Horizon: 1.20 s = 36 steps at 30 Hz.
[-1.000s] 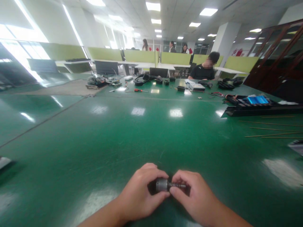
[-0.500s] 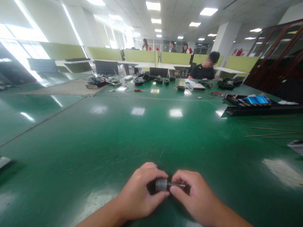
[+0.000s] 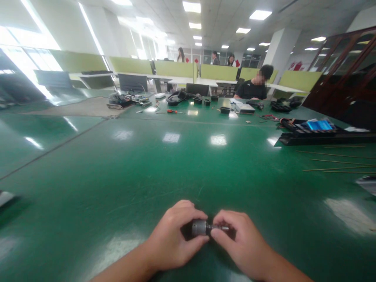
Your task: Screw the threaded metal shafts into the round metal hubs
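Observation:
At the near edge of the green table, a grey metal cylinder that looks like a drill chuck [image 3: 199,227] lies sideways, with a small dark hole in its side. My left hand [image 3: 173,239] is closed around it, thumb at the near side and fingers at the far side. From its right end sticks out a thin, ridged shaft like a drill bit [image 3: 219,227]. My right hand [image 3: 242,239] pinches this shaft between thumb and fingers, its tip pointing right. Fingers partly hide where chuck and shaft meet.
Across the green table [image 3: 164,164] lie an orange screwdriver [image 3: 173,111], small black boxes [image 3: 225,110] and electronic parts [image 3: 120,100]. At right are a long black tray [image 3: 323,138] and thin brass-coloured rods [image 3: 337,160]. A person in black [image 3: 251,90] sits at the far side.
Both hands keep their grip on the chuck and shaft, which sit very slightly further left in view. Nothing else has visibly moved.

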### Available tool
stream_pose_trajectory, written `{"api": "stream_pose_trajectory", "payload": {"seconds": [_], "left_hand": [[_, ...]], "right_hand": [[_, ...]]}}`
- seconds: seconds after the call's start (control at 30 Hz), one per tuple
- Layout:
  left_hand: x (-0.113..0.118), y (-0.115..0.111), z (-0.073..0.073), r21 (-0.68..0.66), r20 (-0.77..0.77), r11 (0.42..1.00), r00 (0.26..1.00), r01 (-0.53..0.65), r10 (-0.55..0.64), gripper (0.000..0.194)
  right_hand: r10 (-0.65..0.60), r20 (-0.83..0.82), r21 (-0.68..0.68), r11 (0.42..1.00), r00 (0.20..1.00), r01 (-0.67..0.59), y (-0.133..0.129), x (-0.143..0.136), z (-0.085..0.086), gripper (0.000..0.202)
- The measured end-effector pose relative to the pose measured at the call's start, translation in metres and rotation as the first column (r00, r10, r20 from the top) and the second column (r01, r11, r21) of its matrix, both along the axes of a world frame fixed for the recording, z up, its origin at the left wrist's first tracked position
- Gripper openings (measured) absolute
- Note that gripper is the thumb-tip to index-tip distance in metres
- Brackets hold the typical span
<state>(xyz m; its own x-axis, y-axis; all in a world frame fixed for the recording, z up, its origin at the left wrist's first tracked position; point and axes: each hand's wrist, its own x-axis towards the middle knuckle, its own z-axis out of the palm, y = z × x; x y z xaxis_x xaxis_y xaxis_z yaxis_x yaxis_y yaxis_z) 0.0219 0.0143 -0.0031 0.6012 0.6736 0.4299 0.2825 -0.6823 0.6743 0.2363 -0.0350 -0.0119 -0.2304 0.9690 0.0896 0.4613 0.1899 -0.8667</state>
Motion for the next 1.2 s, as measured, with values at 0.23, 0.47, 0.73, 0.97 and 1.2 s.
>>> {"api": "stream_pose_trajectory", "payload": {"seconds": [0.23, 0.47, 0.73, 0.97, 1.2], "left_hand": [[-0.0007, -0.0007, -0.0009, 0.019, -0.009, 1.000, 1.000, -0.021, 0.021, 0.023], [-0.0029, 0.0002, -0.0001, 0.027, -0.006, 0.999, 1.000, -0.029, 0.029, 0.024], [-0.0012, 0.0008, 0.0000, 0.022, 0.009, 0.999, 0.999, -0.036, 0.036, 0.023], [-0.0034, 0.0003, 0.0006, 0.048, 0.010, 0.998, 0.999, -0.044, 0.043, 0.024], [-0.0026, 0.0006, 0.0006, 0.030, -0.002, 0.998, 0.999, -0.053, 0.053, 0.025]], "right_hand": [[-0.003, 0.001, 0.003, 1.000, 1.000, 0.003, 0.0014, 0.0006, -0.0003, 0.016], [-0.010, -0.007, -0.002, 1.000, 1.000, 0.010, -0.0004, 0.0012, 0.0007, 0.016], [-0.031, -0.011, 0.006, 1.000, 0.999, 0.031, 0.0007, -0.0003, -0.0012, 0.013], [-0.038, -0.009, 0.002, 0.999, 0.999, 0.038, 0.0019, 0.0002, -0.0035, 0.012], [-0.033, -0.019, -0.002, 0.999, 0.999, 0.033, 0.0004, -0.0001, -0.0018, 0.012]]}}
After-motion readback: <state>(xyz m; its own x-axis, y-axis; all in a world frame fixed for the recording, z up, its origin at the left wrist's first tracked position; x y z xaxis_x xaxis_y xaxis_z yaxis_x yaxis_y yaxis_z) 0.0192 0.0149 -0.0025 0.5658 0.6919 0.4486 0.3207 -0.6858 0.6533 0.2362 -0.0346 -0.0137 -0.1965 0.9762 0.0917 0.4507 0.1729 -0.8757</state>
